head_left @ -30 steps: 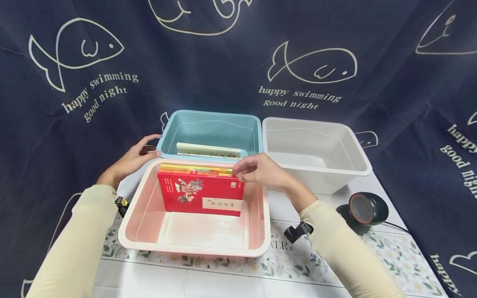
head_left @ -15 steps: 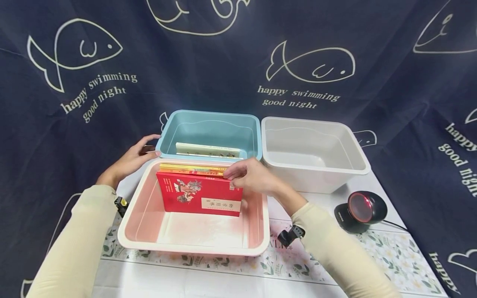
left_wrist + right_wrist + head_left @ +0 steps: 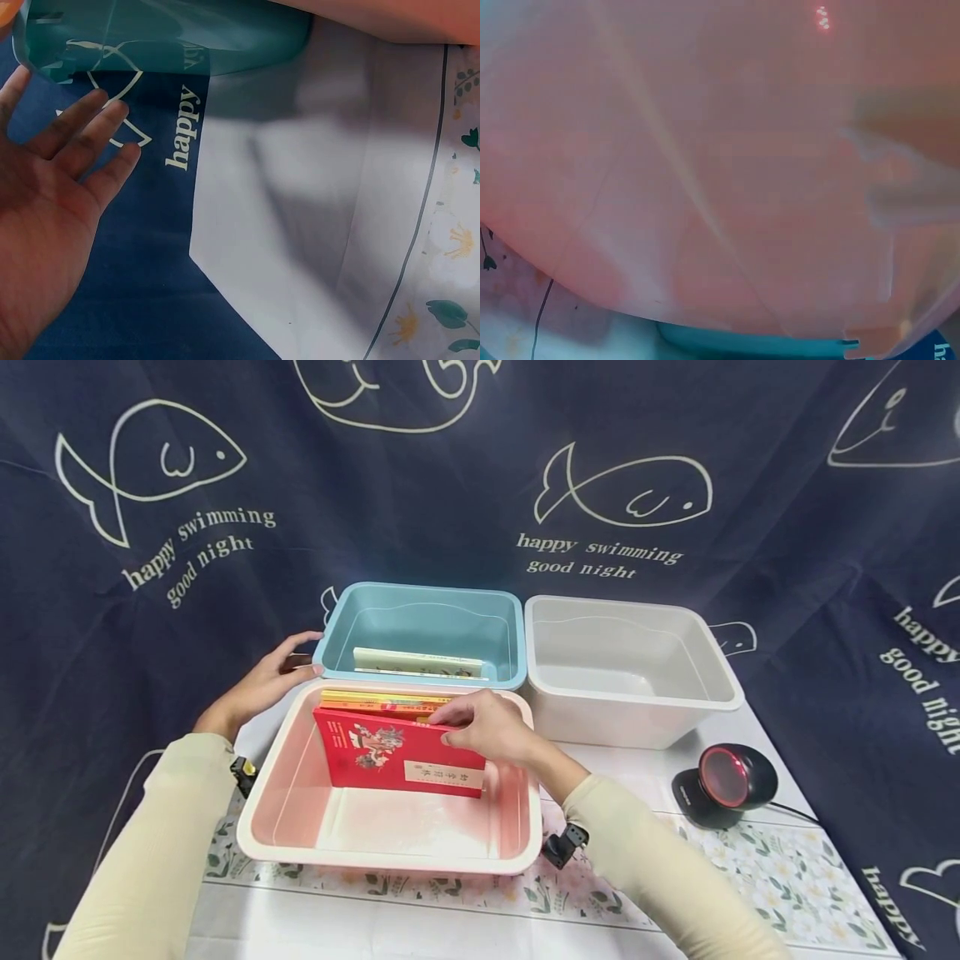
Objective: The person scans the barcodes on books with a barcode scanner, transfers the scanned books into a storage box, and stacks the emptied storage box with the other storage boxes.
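Note:
In the head view, my right hand [image 3: 487,727] is over the pink bin [image 3: 258,810] and pinches the top edge of a red book [image 3: 375,768]. The thumb lies on its illustrated cover, the fingers behind. Behind this book stand several thin yellow and orange books [image 3: 352,700], their right ends covered by the hand. My left hand [image 3: 262,689] rests at the left end of the blue bin [image 3: 427,589], fingers extended. The left wrist view shows that hand [image 3: 45,202] with spread fingers by the teal wall. In the right wrist view the pink bin wall [image 3: 705,150] blocks the hand.
Pale books [image 3: 420,662] stand in the blue bin. A light grey bin [image 3: 622,722] is to its right. A black scanner [image 3: 727,781] with a red-lit face and cable stands at the right of the table [image 3: 360,922]. A navy curtain [image 3: 420,510] hangs behind.
My right hand has slid left along the tops of the books, from their right end onto the red book's upper edge. The scanner's face has lit up red. My left hand stays put.

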`<state>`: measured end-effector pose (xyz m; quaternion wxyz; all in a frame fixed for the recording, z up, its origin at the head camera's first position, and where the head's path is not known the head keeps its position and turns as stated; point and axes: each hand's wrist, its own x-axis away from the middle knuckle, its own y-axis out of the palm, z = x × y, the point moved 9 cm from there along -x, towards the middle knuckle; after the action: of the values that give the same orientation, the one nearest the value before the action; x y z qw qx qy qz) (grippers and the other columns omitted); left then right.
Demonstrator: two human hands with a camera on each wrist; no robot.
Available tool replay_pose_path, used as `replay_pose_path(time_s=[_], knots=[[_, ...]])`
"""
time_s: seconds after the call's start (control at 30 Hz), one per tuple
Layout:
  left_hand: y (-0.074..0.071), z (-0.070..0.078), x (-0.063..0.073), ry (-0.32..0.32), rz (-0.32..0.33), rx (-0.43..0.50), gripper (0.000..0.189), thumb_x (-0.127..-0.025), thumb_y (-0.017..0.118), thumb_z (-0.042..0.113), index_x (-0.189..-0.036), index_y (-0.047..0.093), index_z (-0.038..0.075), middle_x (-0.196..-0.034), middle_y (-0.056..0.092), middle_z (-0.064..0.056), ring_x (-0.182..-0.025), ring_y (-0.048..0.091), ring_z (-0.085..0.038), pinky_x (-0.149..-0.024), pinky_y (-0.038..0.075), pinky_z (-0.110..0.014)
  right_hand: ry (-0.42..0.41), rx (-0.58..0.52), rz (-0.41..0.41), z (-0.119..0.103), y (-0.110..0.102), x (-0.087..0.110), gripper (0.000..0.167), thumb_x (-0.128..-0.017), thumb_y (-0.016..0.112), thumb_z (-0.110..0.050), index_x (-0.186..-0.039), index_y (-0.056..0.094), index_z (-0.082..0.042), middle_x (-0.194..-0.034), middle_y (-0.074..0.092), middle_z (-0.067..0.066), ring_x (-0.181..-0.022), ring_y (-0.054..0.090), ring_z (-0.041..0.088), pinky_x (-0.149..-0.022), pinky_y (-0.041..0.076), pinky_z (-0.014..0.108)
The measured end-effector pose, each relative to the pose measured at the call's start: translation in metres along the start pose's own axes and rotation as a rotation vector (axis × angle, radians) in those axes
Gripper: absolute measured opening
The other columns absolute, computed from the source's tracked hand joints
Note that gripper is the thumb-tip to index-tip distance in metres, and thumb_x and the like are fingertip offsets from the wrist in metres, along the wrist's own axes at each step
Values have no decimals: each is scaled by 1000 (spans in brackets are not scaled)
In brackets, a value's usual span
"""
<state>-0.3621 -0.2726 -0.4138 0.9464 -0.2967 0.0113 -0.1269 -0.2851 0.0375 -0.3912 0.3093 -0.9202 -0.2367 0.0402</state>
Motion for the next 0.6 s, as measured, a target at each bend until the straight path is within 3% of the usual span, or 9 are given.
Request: replay_pose_path(time_s=[0.3,0.6], knots=[[3,-5,0,-24,-12,10,70,-106,55,33,-165,19,26,-159,39,-28,-143,43,-46,-117,34,-70,61,-12,18,5,5,-5,25,-90,79,-13,-114,81,-20,-109,80,-1,-95,71,15,-88,60,34],[1,-7,-3,-8,-3,25,69,-106,54,30,-165,19,25,-159,39,-28,-144,42,-45,-117,34,-69,41,-58,45,1,3,-4,23,-91,77,-14,-113,82,-20,-108,80,1,-92,72,15,-87,61,34]])
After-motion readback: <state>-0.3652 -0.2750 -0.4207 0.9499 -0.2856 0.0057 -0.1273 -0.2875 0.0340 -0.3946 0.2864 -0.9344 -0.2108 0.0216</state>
